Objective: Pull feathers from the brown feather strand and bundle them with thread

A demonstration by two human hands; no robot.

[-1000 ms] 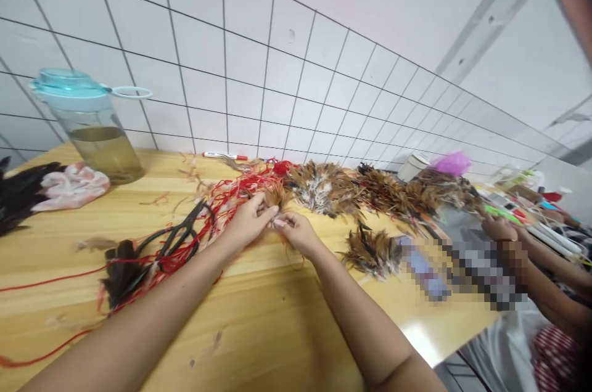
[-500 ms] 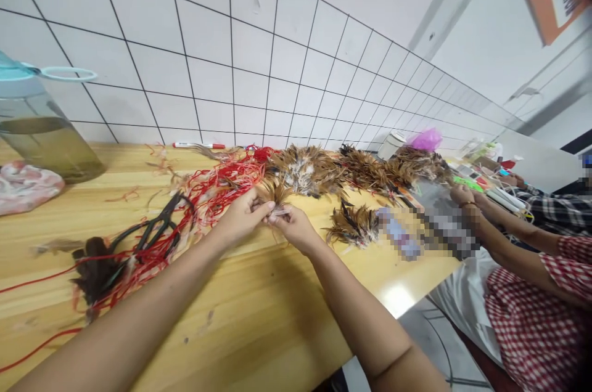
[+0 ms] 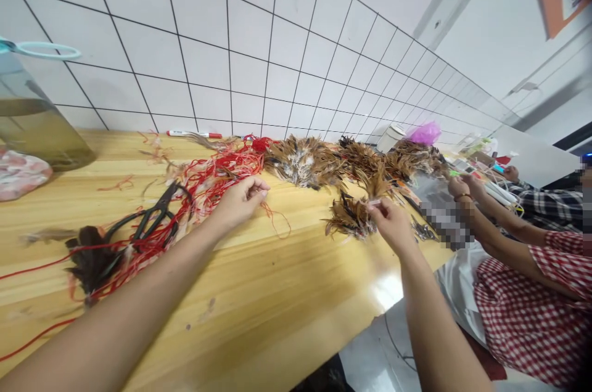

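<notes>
My left hand [image 3: 240, 200] hovers over the wooden table [image 3: 259, 293], fingers pinched on a thin red thread [image 3: 276, 223] that trails to the right. My right hand [image 3: 392, 222] has swung out to the right and pinches a small bunch of brown feathers [image 3: 375, 188] by the quills, just above a small feather pile [image 3: 349, 219]. A tangle of red threads [image 3: 217, 179] lies left of my left hand. A long row of brown feathers [image 3: 314, 164] runs along the wall side.
Black scissors [image 3: 152, 219] lie among the red threads, with dark feathers [image 3: 90, 259] at the left. A water bottle [image 3: 32, 114] and pink cloth [image 3: 18, 173] stand far left. A red marker [image 3: 192, 134] lies by the tiled wall. Another person's hands [image 3: 462, 185] work at the right.
My hands, together over one feather bunch before, have parted. The right hand moved right with the feathers; the left stayed, keeping the red thread. The view turned right.
</notes>
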